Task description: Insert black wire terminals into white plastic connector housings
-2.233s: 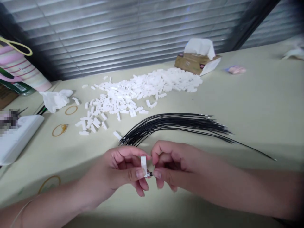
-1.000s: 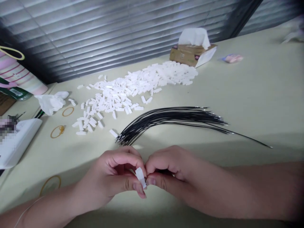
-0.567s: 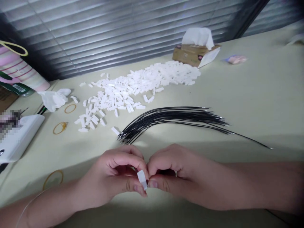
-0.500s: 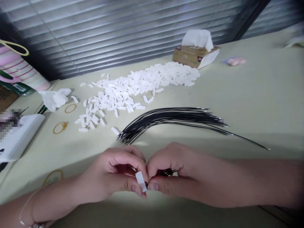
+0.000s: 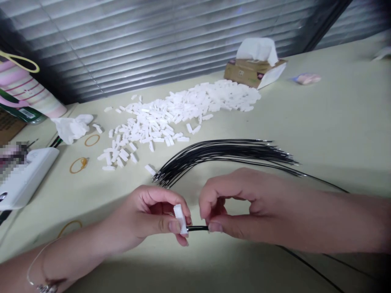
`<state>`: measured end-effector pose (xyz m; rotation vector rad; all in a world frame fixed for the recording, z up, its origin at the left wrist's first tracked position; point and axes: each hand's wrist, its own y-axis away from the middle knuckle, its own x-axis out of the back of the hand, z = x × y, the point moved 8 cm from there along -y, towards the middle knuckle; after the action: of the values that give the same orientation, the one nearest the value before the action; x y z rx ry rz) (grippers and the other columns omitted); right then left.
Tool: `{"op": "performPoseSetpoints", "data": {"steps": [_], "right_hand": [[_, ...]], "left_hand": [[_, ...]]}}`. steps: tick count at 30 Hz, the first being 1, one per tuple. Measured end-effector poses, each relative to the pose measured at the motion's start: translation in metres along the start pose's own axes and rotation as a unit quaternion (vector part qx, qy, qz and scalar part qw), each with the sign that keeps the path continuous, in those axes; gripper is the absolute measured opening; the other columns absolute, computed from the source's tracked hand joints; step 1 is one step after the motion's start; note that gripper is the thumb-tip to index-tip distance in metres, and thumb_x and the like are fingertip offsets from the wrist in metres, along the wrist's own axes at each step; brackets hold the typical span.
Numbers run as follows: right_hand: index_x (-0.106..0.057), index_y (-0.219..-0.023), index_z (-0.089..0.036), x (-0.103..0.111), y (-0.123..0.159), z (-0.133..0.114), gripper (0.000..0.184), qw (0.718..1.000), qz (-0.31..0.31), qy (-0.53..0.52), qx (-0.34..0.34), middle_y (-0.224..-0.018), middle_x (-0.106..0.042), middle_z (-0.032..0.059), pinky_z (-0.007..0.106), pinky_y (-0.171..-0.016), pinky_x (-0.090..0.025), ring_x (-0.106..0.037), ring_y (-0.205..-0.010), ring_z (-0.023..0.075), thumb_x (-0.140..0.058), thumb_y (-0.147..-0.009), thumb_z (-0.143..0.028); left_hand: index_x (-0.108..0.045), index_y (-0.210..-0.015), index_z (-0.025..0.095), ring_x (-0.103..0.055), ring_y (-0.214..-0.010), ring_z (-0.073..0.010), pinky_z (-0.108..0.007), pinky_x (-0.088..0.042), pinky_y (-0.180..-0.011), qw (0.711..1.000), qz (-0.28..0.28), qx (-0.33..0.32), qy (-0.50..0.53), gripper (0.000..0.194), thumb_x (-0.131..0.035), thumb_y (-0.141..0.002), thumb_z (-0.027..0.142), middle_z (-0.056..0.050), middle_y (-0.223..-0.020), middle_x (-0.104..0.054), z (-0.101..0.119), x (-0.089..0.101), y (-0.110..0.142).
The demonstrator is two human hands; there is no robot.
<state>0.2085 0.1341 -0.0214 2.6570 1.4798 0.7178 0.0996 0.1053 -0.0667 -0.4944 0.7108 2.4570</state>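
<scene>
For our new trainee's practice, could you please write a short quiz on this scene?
1. What does the left hand hold between thumb and fingers?
2. True or false: the right hand holds a black wire between thumb and fingers.
3. Which lies nearer the tissue box: the pile of white housings or the bundle of black wires?

Key:
1. A white plastic connector housing.
2. True.
3. The pile of white housings.
</scene>
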Motion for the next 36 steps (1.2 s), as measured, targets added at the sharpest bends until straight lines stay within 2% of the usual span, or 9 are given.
{"op": "performPoseSetpoints", "data": {"steps": [5, 10, 15, 23, 25, 28, 32, 36], "right_hand": [[-0.059, -0.077, -0.019, 0.003, 0.002, -0.009, 0.021, 0.995, 0.013, 0.077, 0.067, -0.070, -0.059, -0.0089, 0.011, -0.056, -0.037, -0.050, -0.063, 0.0010, -0.050, -0.075, -0.001], [-0.060, -0.075, -0.017, 0.002, 0.005, -0.014, 0.026, 0.978, 0.035, 0.155, 0.136, -0.066, -0.056, -0.0091, 0.010, -0.060, -0.036, -0.047, -0.061, -0.0001, -0.053, -0.070, 0.007], [-0.062, -0.078, -0.017, 0.006, 0.006, -0.015, 0.024, 0.969, 0.081, 0.160, 0.168, -0.071, -0.059, -0.0073, 0.010, -0.061, -0.037, -0.049, -0.064, 0.0000, -0.054, -0.074, 0.005], [-0.061, -0.080, -0.014, 0.003, 0.010, -0.022, 0.015, 0.954, 0.086, 0.188, 0.218, -0.086, -0.062, -0.0016, 0.010, -0.070, -0.040, -0.052, -0.078, 0.0006, -0.055, -0.081, 0.000], [-0.060, -0.077, -0.014, 0.002, 0.011, -0.024, 0.015, 0.948, 0.091, 0.204, 0.224, -0.085, -0.061, -0.0013, 0.010, -0.069, -0.039, -0.051, -0.077, 0.0010, -0.056, -0.082, -0.001], [-0.058, -0.075, -0.015, 0.001, 0.010, -0.021, 0.014, 0.952, 0.087, 0.206, 0.212, -0.084, -0.060, -0.0018, 0.012, -0.067, -0.039, -0.051, -0.075, 0.0018, -0.056, -0.083, -0.003], [-0.058, -0.075, -0.017, -0.006, 0.006, -0.012, 0.016, 0.971, 0.067, 0.165, 0.162, -0.081, -0.055, -0.0011, 0.016, -0.067, -0.042, -0.052, -0.077, 0.0058, -0.052, -0.088, -0.012], [-0.059, -0.076, -0.017, -0.011, 0.003, -0.004, 0.017, 0.986, 0.086, 0.093, 0.107, -0.082, -0.054, -0.0004, 0.017, -0.065, -0.043, -0.052, -0.076, 0.0068, -0.049, -0.089, -0.012]], "left_hand": [[-0.075, -0.079, 0.015, -0.068, -0.063, -0.0096, -0.016, -0.054, -0.065, 1.000, -0.002, 0.004, 0.012, 0.004, -0.076, -0.075, 0.014, 0.000, -0.069, -0.069, -0.002, 0.001, -0.001], [-0.074, -0.081, 0.016, -0.067, -0.064, -0.0084, -0.016, -0.054, -0.064, 1.000, -0.010, -0.003, 0.019, 0.006, -0.077, -0.075, 0.015, 0.001, -0.071, -0.069, -0.003, 0.002, -0.002], [-0.074, -0.080, 0.015, -0.066, -0.064, -0.0079, -0.016, -0.054, -0.065, 1.000, -0.013, -0.005, 0.024, 0.005, -0.077, -0.075, 0.015, 0.000, -0.070, -0.068, -0.002, 0.002, -0.003], [-0.074, -0.080, 0.014, -0.065, -0.063, -0.0079, -0.018, -0.055, -0.065, 0.999, -0.012, -0.010, 0.035, 0.006, -0.077, -0.075, 0.016, 0.000, -0.069, -0.068, -0.001, 0.001, -0.002], [-0.074, -0.080, 0.014, -0.066, -0.063, -0.0081, -0.017, -0.056, -0.065, 0.999, -0.013, -0.010, 0.035, 0.006, -0.077, -0.075, 0.016, 0.000, -0.069, -0.069, -0.001, 0.001, -0.002], [-0.074, -0.080, 0.014, -0.065, -0.063, -0.0079, -0.017, -0.056, -0.064, 0.999, -0.012, -0.011, 0.036, 0.006, -0.077, -0.075, 0.015, 0.000, -0.068, -0.069, 0.000, 0.000, -0.002], [-0.074, -0.079, 0.014, -0.066, -0.063, -0.0081, -0.018, -0.057, -0.065, 0.999, -0.006, -0.016, 0.031, 0.005, -0.077, -0.074, 0.013, 0.000, -0.068, -0.069, -0.001, -0.001, -0.003], [-0.075, -0.078, 0.014, -0.065, -0.064, -0.0078, -0.018, -0.057, -0.066, 0.999, 0.004, -0.026, 0.024, 0.005, -0.076, -0.074, 0.011, 0.000, -0.069, -0.068, 0.000, 0.000, -0.004]]}}
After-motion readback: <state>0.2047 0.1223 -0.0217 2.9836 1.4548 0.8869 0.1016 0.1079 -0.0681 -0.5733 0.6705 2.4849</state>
